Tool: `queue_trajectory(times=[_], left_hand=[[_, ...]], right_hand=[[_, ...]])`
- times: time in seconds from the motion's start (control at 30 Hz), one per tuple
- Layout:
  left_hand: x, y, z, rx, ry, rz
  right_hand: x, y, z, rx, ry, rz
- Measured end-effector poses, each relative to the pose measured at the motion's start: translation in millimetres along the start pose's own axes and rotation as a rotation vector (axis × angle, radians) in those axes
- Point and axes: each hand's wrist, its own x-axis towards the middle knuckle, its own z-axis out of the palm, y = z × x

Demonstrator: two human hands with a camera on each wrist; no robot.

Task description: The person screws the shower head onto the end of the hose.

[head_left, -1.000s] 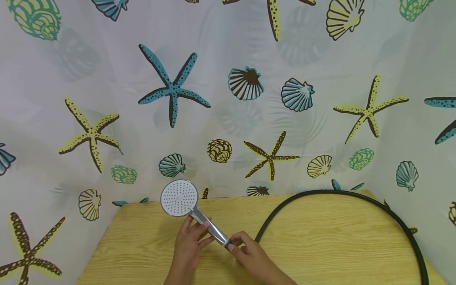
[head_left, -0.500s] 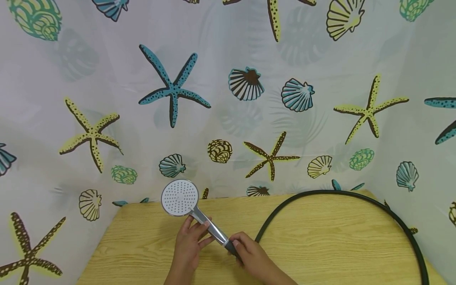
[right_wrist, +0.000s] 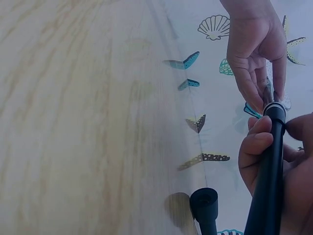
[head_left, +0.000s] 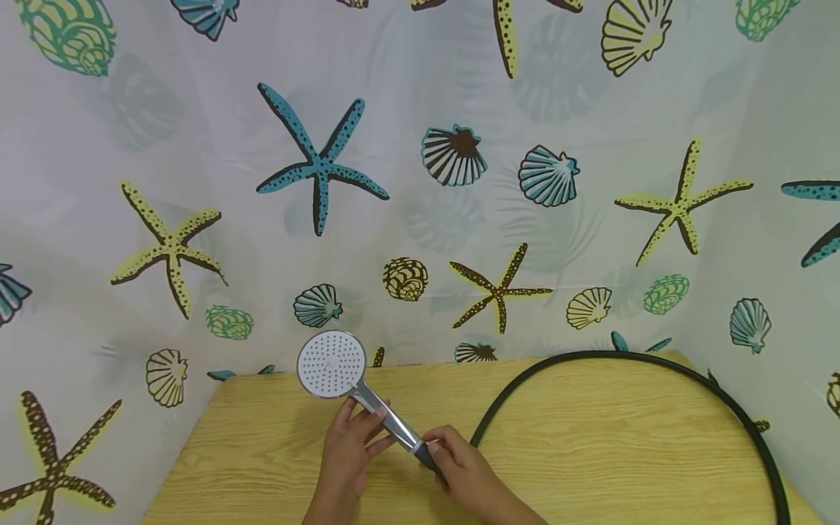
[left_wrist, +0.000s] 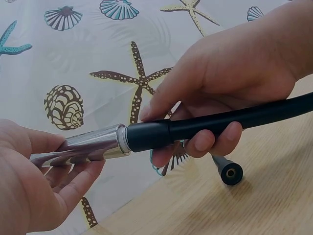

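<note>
A chrome shower head (head_left: pixel 331 364) with a round white spray face is held above the table, tilted with its handle (left_wrist: pixel 83 144) down to the right. My left hand (head_left: pixel 346 450) pinches that handle between thumb and fingers. Against the handle's lower end sits the black end fitting of a shower hose (left_wrist: pixel 151 134), with a pale ring showing between the two. My right hand (head_left: pixel 462 470) grips this fitting, its fingers curled round it. The hose's other end (left_wrist: pixel 231 174), a black fitting with a hole in the middle, shows beyond the right hand in the left wrist view.
The wooden table (head_left: pixel 590 437) has a light grain. Over its right half the black hose (head_left: pixel 617 355) arches in a wide loop. A white curtain (head_left: pixel 420 219) printed with starfish and shells surrounds the table at the back and sides.
Between one second and half a second ago the right fingers shifted along the fitting, so more of its black length shows below the handle. Since then, hardly anything has moved.
</note>
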Motion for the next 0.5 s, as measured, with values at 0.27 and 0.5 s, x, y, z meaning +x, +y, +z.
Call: queue_trajectory(times=[0.27, 0.5], left_hand=[[-0.1, -0.8, -0.3, 0.005, 0.003, 0.000], [-0.1, -1.0, -0.6, 0.004, 0.002, 0.002]], right_hand=[[1.7, 0.6, 1.6, 0.023, 0.005, 0.047], [1.3, -0.4, 2.0, 0.019, 0.004, 0.039]])
